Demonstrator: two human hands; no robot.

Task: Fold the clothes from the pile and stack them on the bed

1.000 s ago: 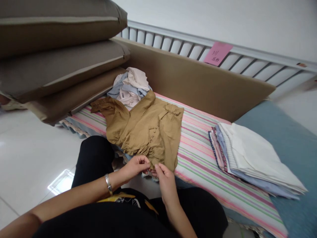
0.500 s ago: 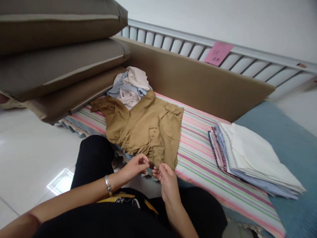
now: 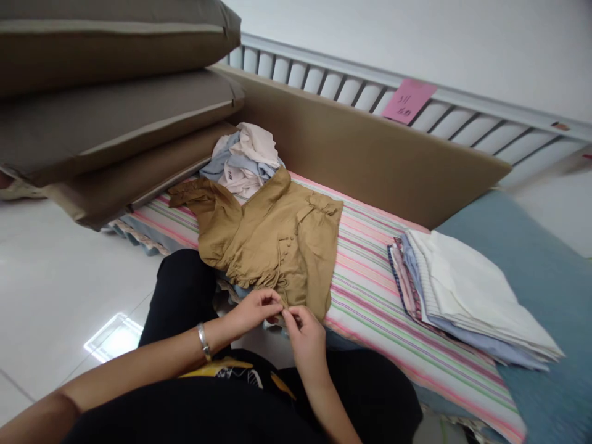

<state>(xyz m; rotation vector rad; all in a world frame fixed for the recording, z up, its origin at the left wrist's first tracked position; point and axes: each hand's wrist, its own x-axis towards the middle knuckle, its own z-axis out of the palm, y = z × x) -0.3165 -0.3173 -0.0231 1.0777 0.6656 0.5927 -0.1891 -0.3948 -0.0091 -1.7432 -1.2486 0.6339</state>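
Blouse [image 3: 263,228] of mustard-brown cloth is lying spread over the striped cloth [image 3: 365,271], its near edge reaching the person's hands. The left hand [image 3: 254,311], with a silver bracelet [image 3: 202,341] circling the wrist, is pinching a small bit at that edge between thumb and forefinger. The right hand [image 3: 309,339] is meeting it from the other side, its fingers also pinching there, the fingertips of both hands nearly touching. Whether they are grasping a thin cord or the hem is too small to tell. A row of small buttons is showing on the blouse just beyond the hands.

Behind the blouse, a crumpled pile of white and pale blue clothes [image 3: 247,157] is resting near the stacked cushions [image 3: 139,117]. On the right, a folded stack of clothes [image 3: 476,290] is lying partly over the striped cloth and partly over a blue cover [image 3: 550,277]. A brown panel [image 3: 365,154] is standing along the back, before a white slatted rail [image 3: 342,86] bearing a pink note [image 3: 409,100].
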